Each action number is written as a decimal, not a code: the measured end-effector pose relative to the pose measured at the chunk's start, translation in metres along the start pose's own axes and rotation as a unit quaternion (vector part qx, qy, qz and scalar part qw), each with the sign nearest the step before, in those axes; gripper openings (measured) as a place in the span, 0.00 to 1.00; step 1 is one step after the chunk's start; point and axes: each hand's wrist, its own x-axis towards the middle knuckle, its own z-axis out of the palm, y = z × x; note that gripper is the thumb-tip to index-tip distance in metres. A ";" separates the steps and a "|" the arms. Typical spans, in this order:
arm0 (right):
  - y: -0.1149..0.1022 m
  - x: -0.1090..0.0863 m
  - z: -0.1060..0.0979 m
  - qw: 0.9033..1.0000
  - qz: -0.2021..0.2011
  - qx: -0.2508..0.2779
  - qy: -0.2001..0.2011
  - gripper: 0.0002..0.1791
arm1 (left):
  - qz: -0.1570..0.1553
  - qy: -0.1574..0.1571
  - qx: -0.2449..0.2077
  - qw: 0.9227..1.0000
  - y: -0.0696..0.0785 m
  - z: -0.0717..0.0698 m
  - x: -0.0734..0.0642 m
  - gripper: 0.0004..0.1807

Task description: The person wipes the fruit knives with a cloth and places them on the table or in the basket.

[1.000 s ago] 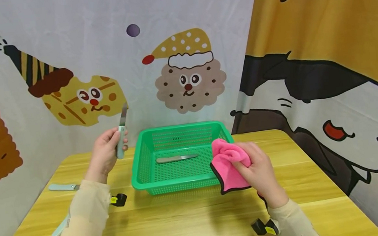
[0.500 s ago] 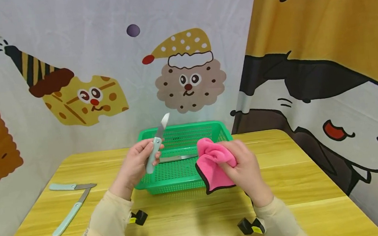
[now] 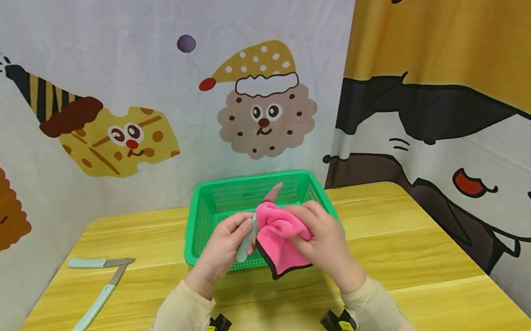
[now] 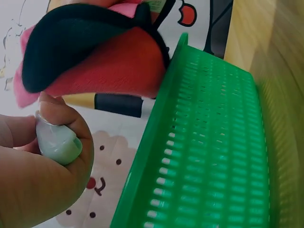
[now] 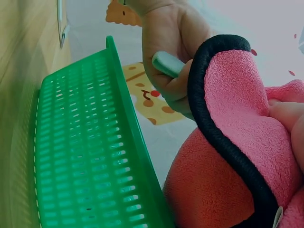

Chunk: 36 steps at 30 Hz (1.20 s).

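My left hand [image 3: 222, 245] grips a small knife by its pale mint handle [image 3: 245, 241], above the near side of the green basket [image 3: 191, 243]. The knife's blade [image 3: 274, 192] points up and to the right, its lower part hidden behind a pink cloth [image 3: 280, 239] with black edging. My right hand [image 3: 324, 237] pinches that cloth, which lies against the knife just past the handle. In the left wrist view the butt of the handle [image 4: 59, 145] shows between curled fingers. From the right wrist, the cloth [image 5: 237, 95] hangs in folds before the left hand [image 5: 166, 52].
Two more mint-handled knives, one upper [image 3: 87, 263] and one lower [image 3: 95, 310], lie on the wooden table [image 3: 263, 327] at the left, their blade tips meeting. A patterned curtain [image 3: 135, 39] stands behind the table. The basket's inside is mostly covered by the hands.
My left hand has carried the knife rightward from the left side to over the basket. My right hand has moved left with the cloth, which now meets the knife and covers part of its blade.
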 end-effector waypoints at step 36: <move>0.016 0.022 -0.009 0.993 0.046 -0.070 0.078 0.17 | -0.004 0.026 0.075 0.997 -0.001 0.014 -0.005 0.18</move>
